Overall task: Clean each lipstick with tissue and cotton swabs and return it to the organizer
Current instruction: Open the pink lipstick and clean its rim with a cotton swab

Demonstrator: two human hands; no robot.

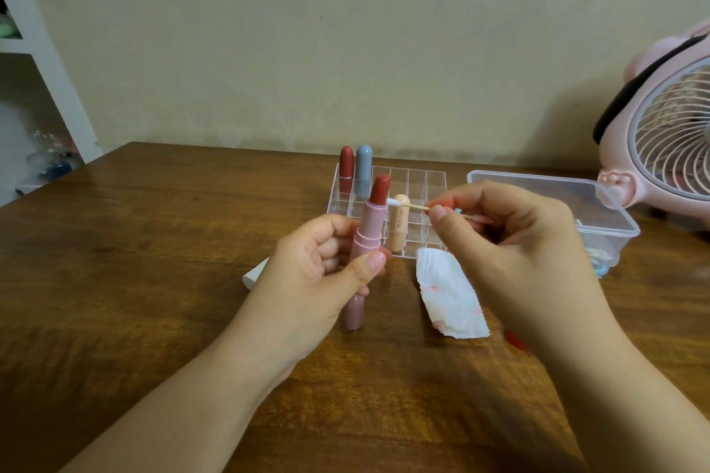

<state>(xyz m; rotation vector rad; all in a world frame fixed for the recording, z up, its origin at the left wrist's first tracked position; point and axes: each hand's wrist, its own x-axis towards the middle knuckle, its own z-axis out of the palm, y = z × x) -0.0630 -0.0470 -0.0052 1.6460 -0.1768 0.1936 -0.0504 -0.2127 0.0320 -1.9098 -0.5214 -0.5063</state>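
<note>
We see a wooden table (161, 242) with a dark brown grain finish, set against a plain beige wall (307, 31). At the right edge we note a pink desk fan (661, 138) with a white spiral grille and a black band across its upper housing; it stands on the table. Just beside its base lies a clear plastic box (553, 203) with its lid on; the contents are too indistinct to identify. At the far left we observe a white shelf unit (34, 46), its compartments holding blurred items we cannot identify.
</note>
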